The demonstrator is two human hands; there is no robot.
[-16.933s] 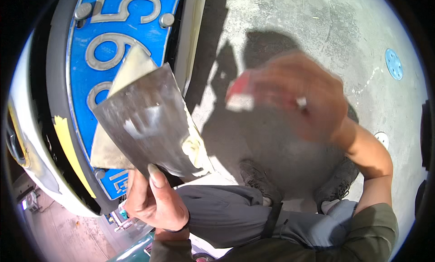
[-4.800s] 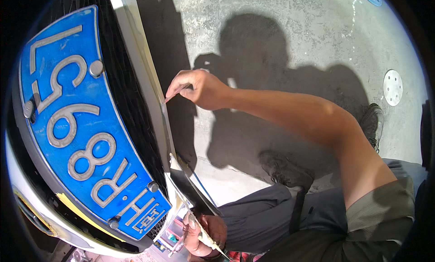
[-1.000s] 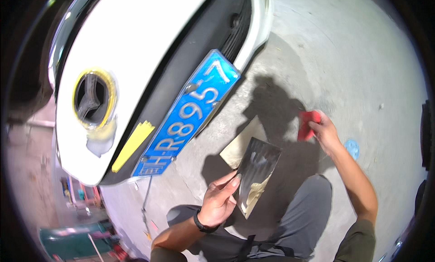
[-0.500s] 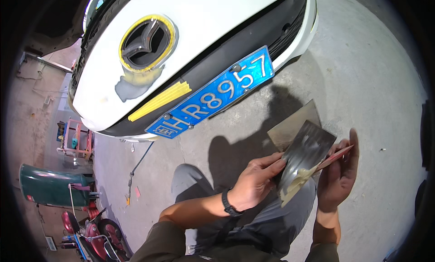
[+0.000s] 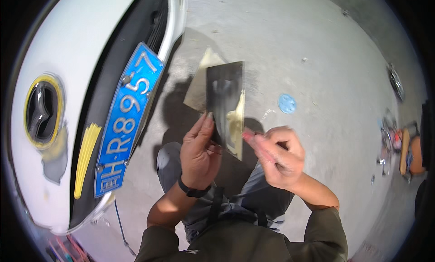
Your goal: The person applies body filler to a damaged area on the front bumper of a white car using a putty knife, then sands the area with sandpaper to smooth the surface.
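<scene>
Bare grey concrete floor [image 5: 317,49] all around me, sunlit, my shadow falling on it toward the far left. White car front [image 5: 59,58] fills the left, with a blue number plate [image 5: 128,121], yellow tape strip [image 5: 86,158] and a yellow-masked emblem [image 5: 43,110]. Small blue disc [image 5: 287,103] lies on the floor right of centre. Clutter at the far right edge, too small to tell.

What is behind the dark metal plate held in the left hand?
Behind the metal plate a tan sheet sticks out at its upper left; the rest is covered. The left hand holds both, and the right hand brings a small red tool to the plate's edge.
</scene>
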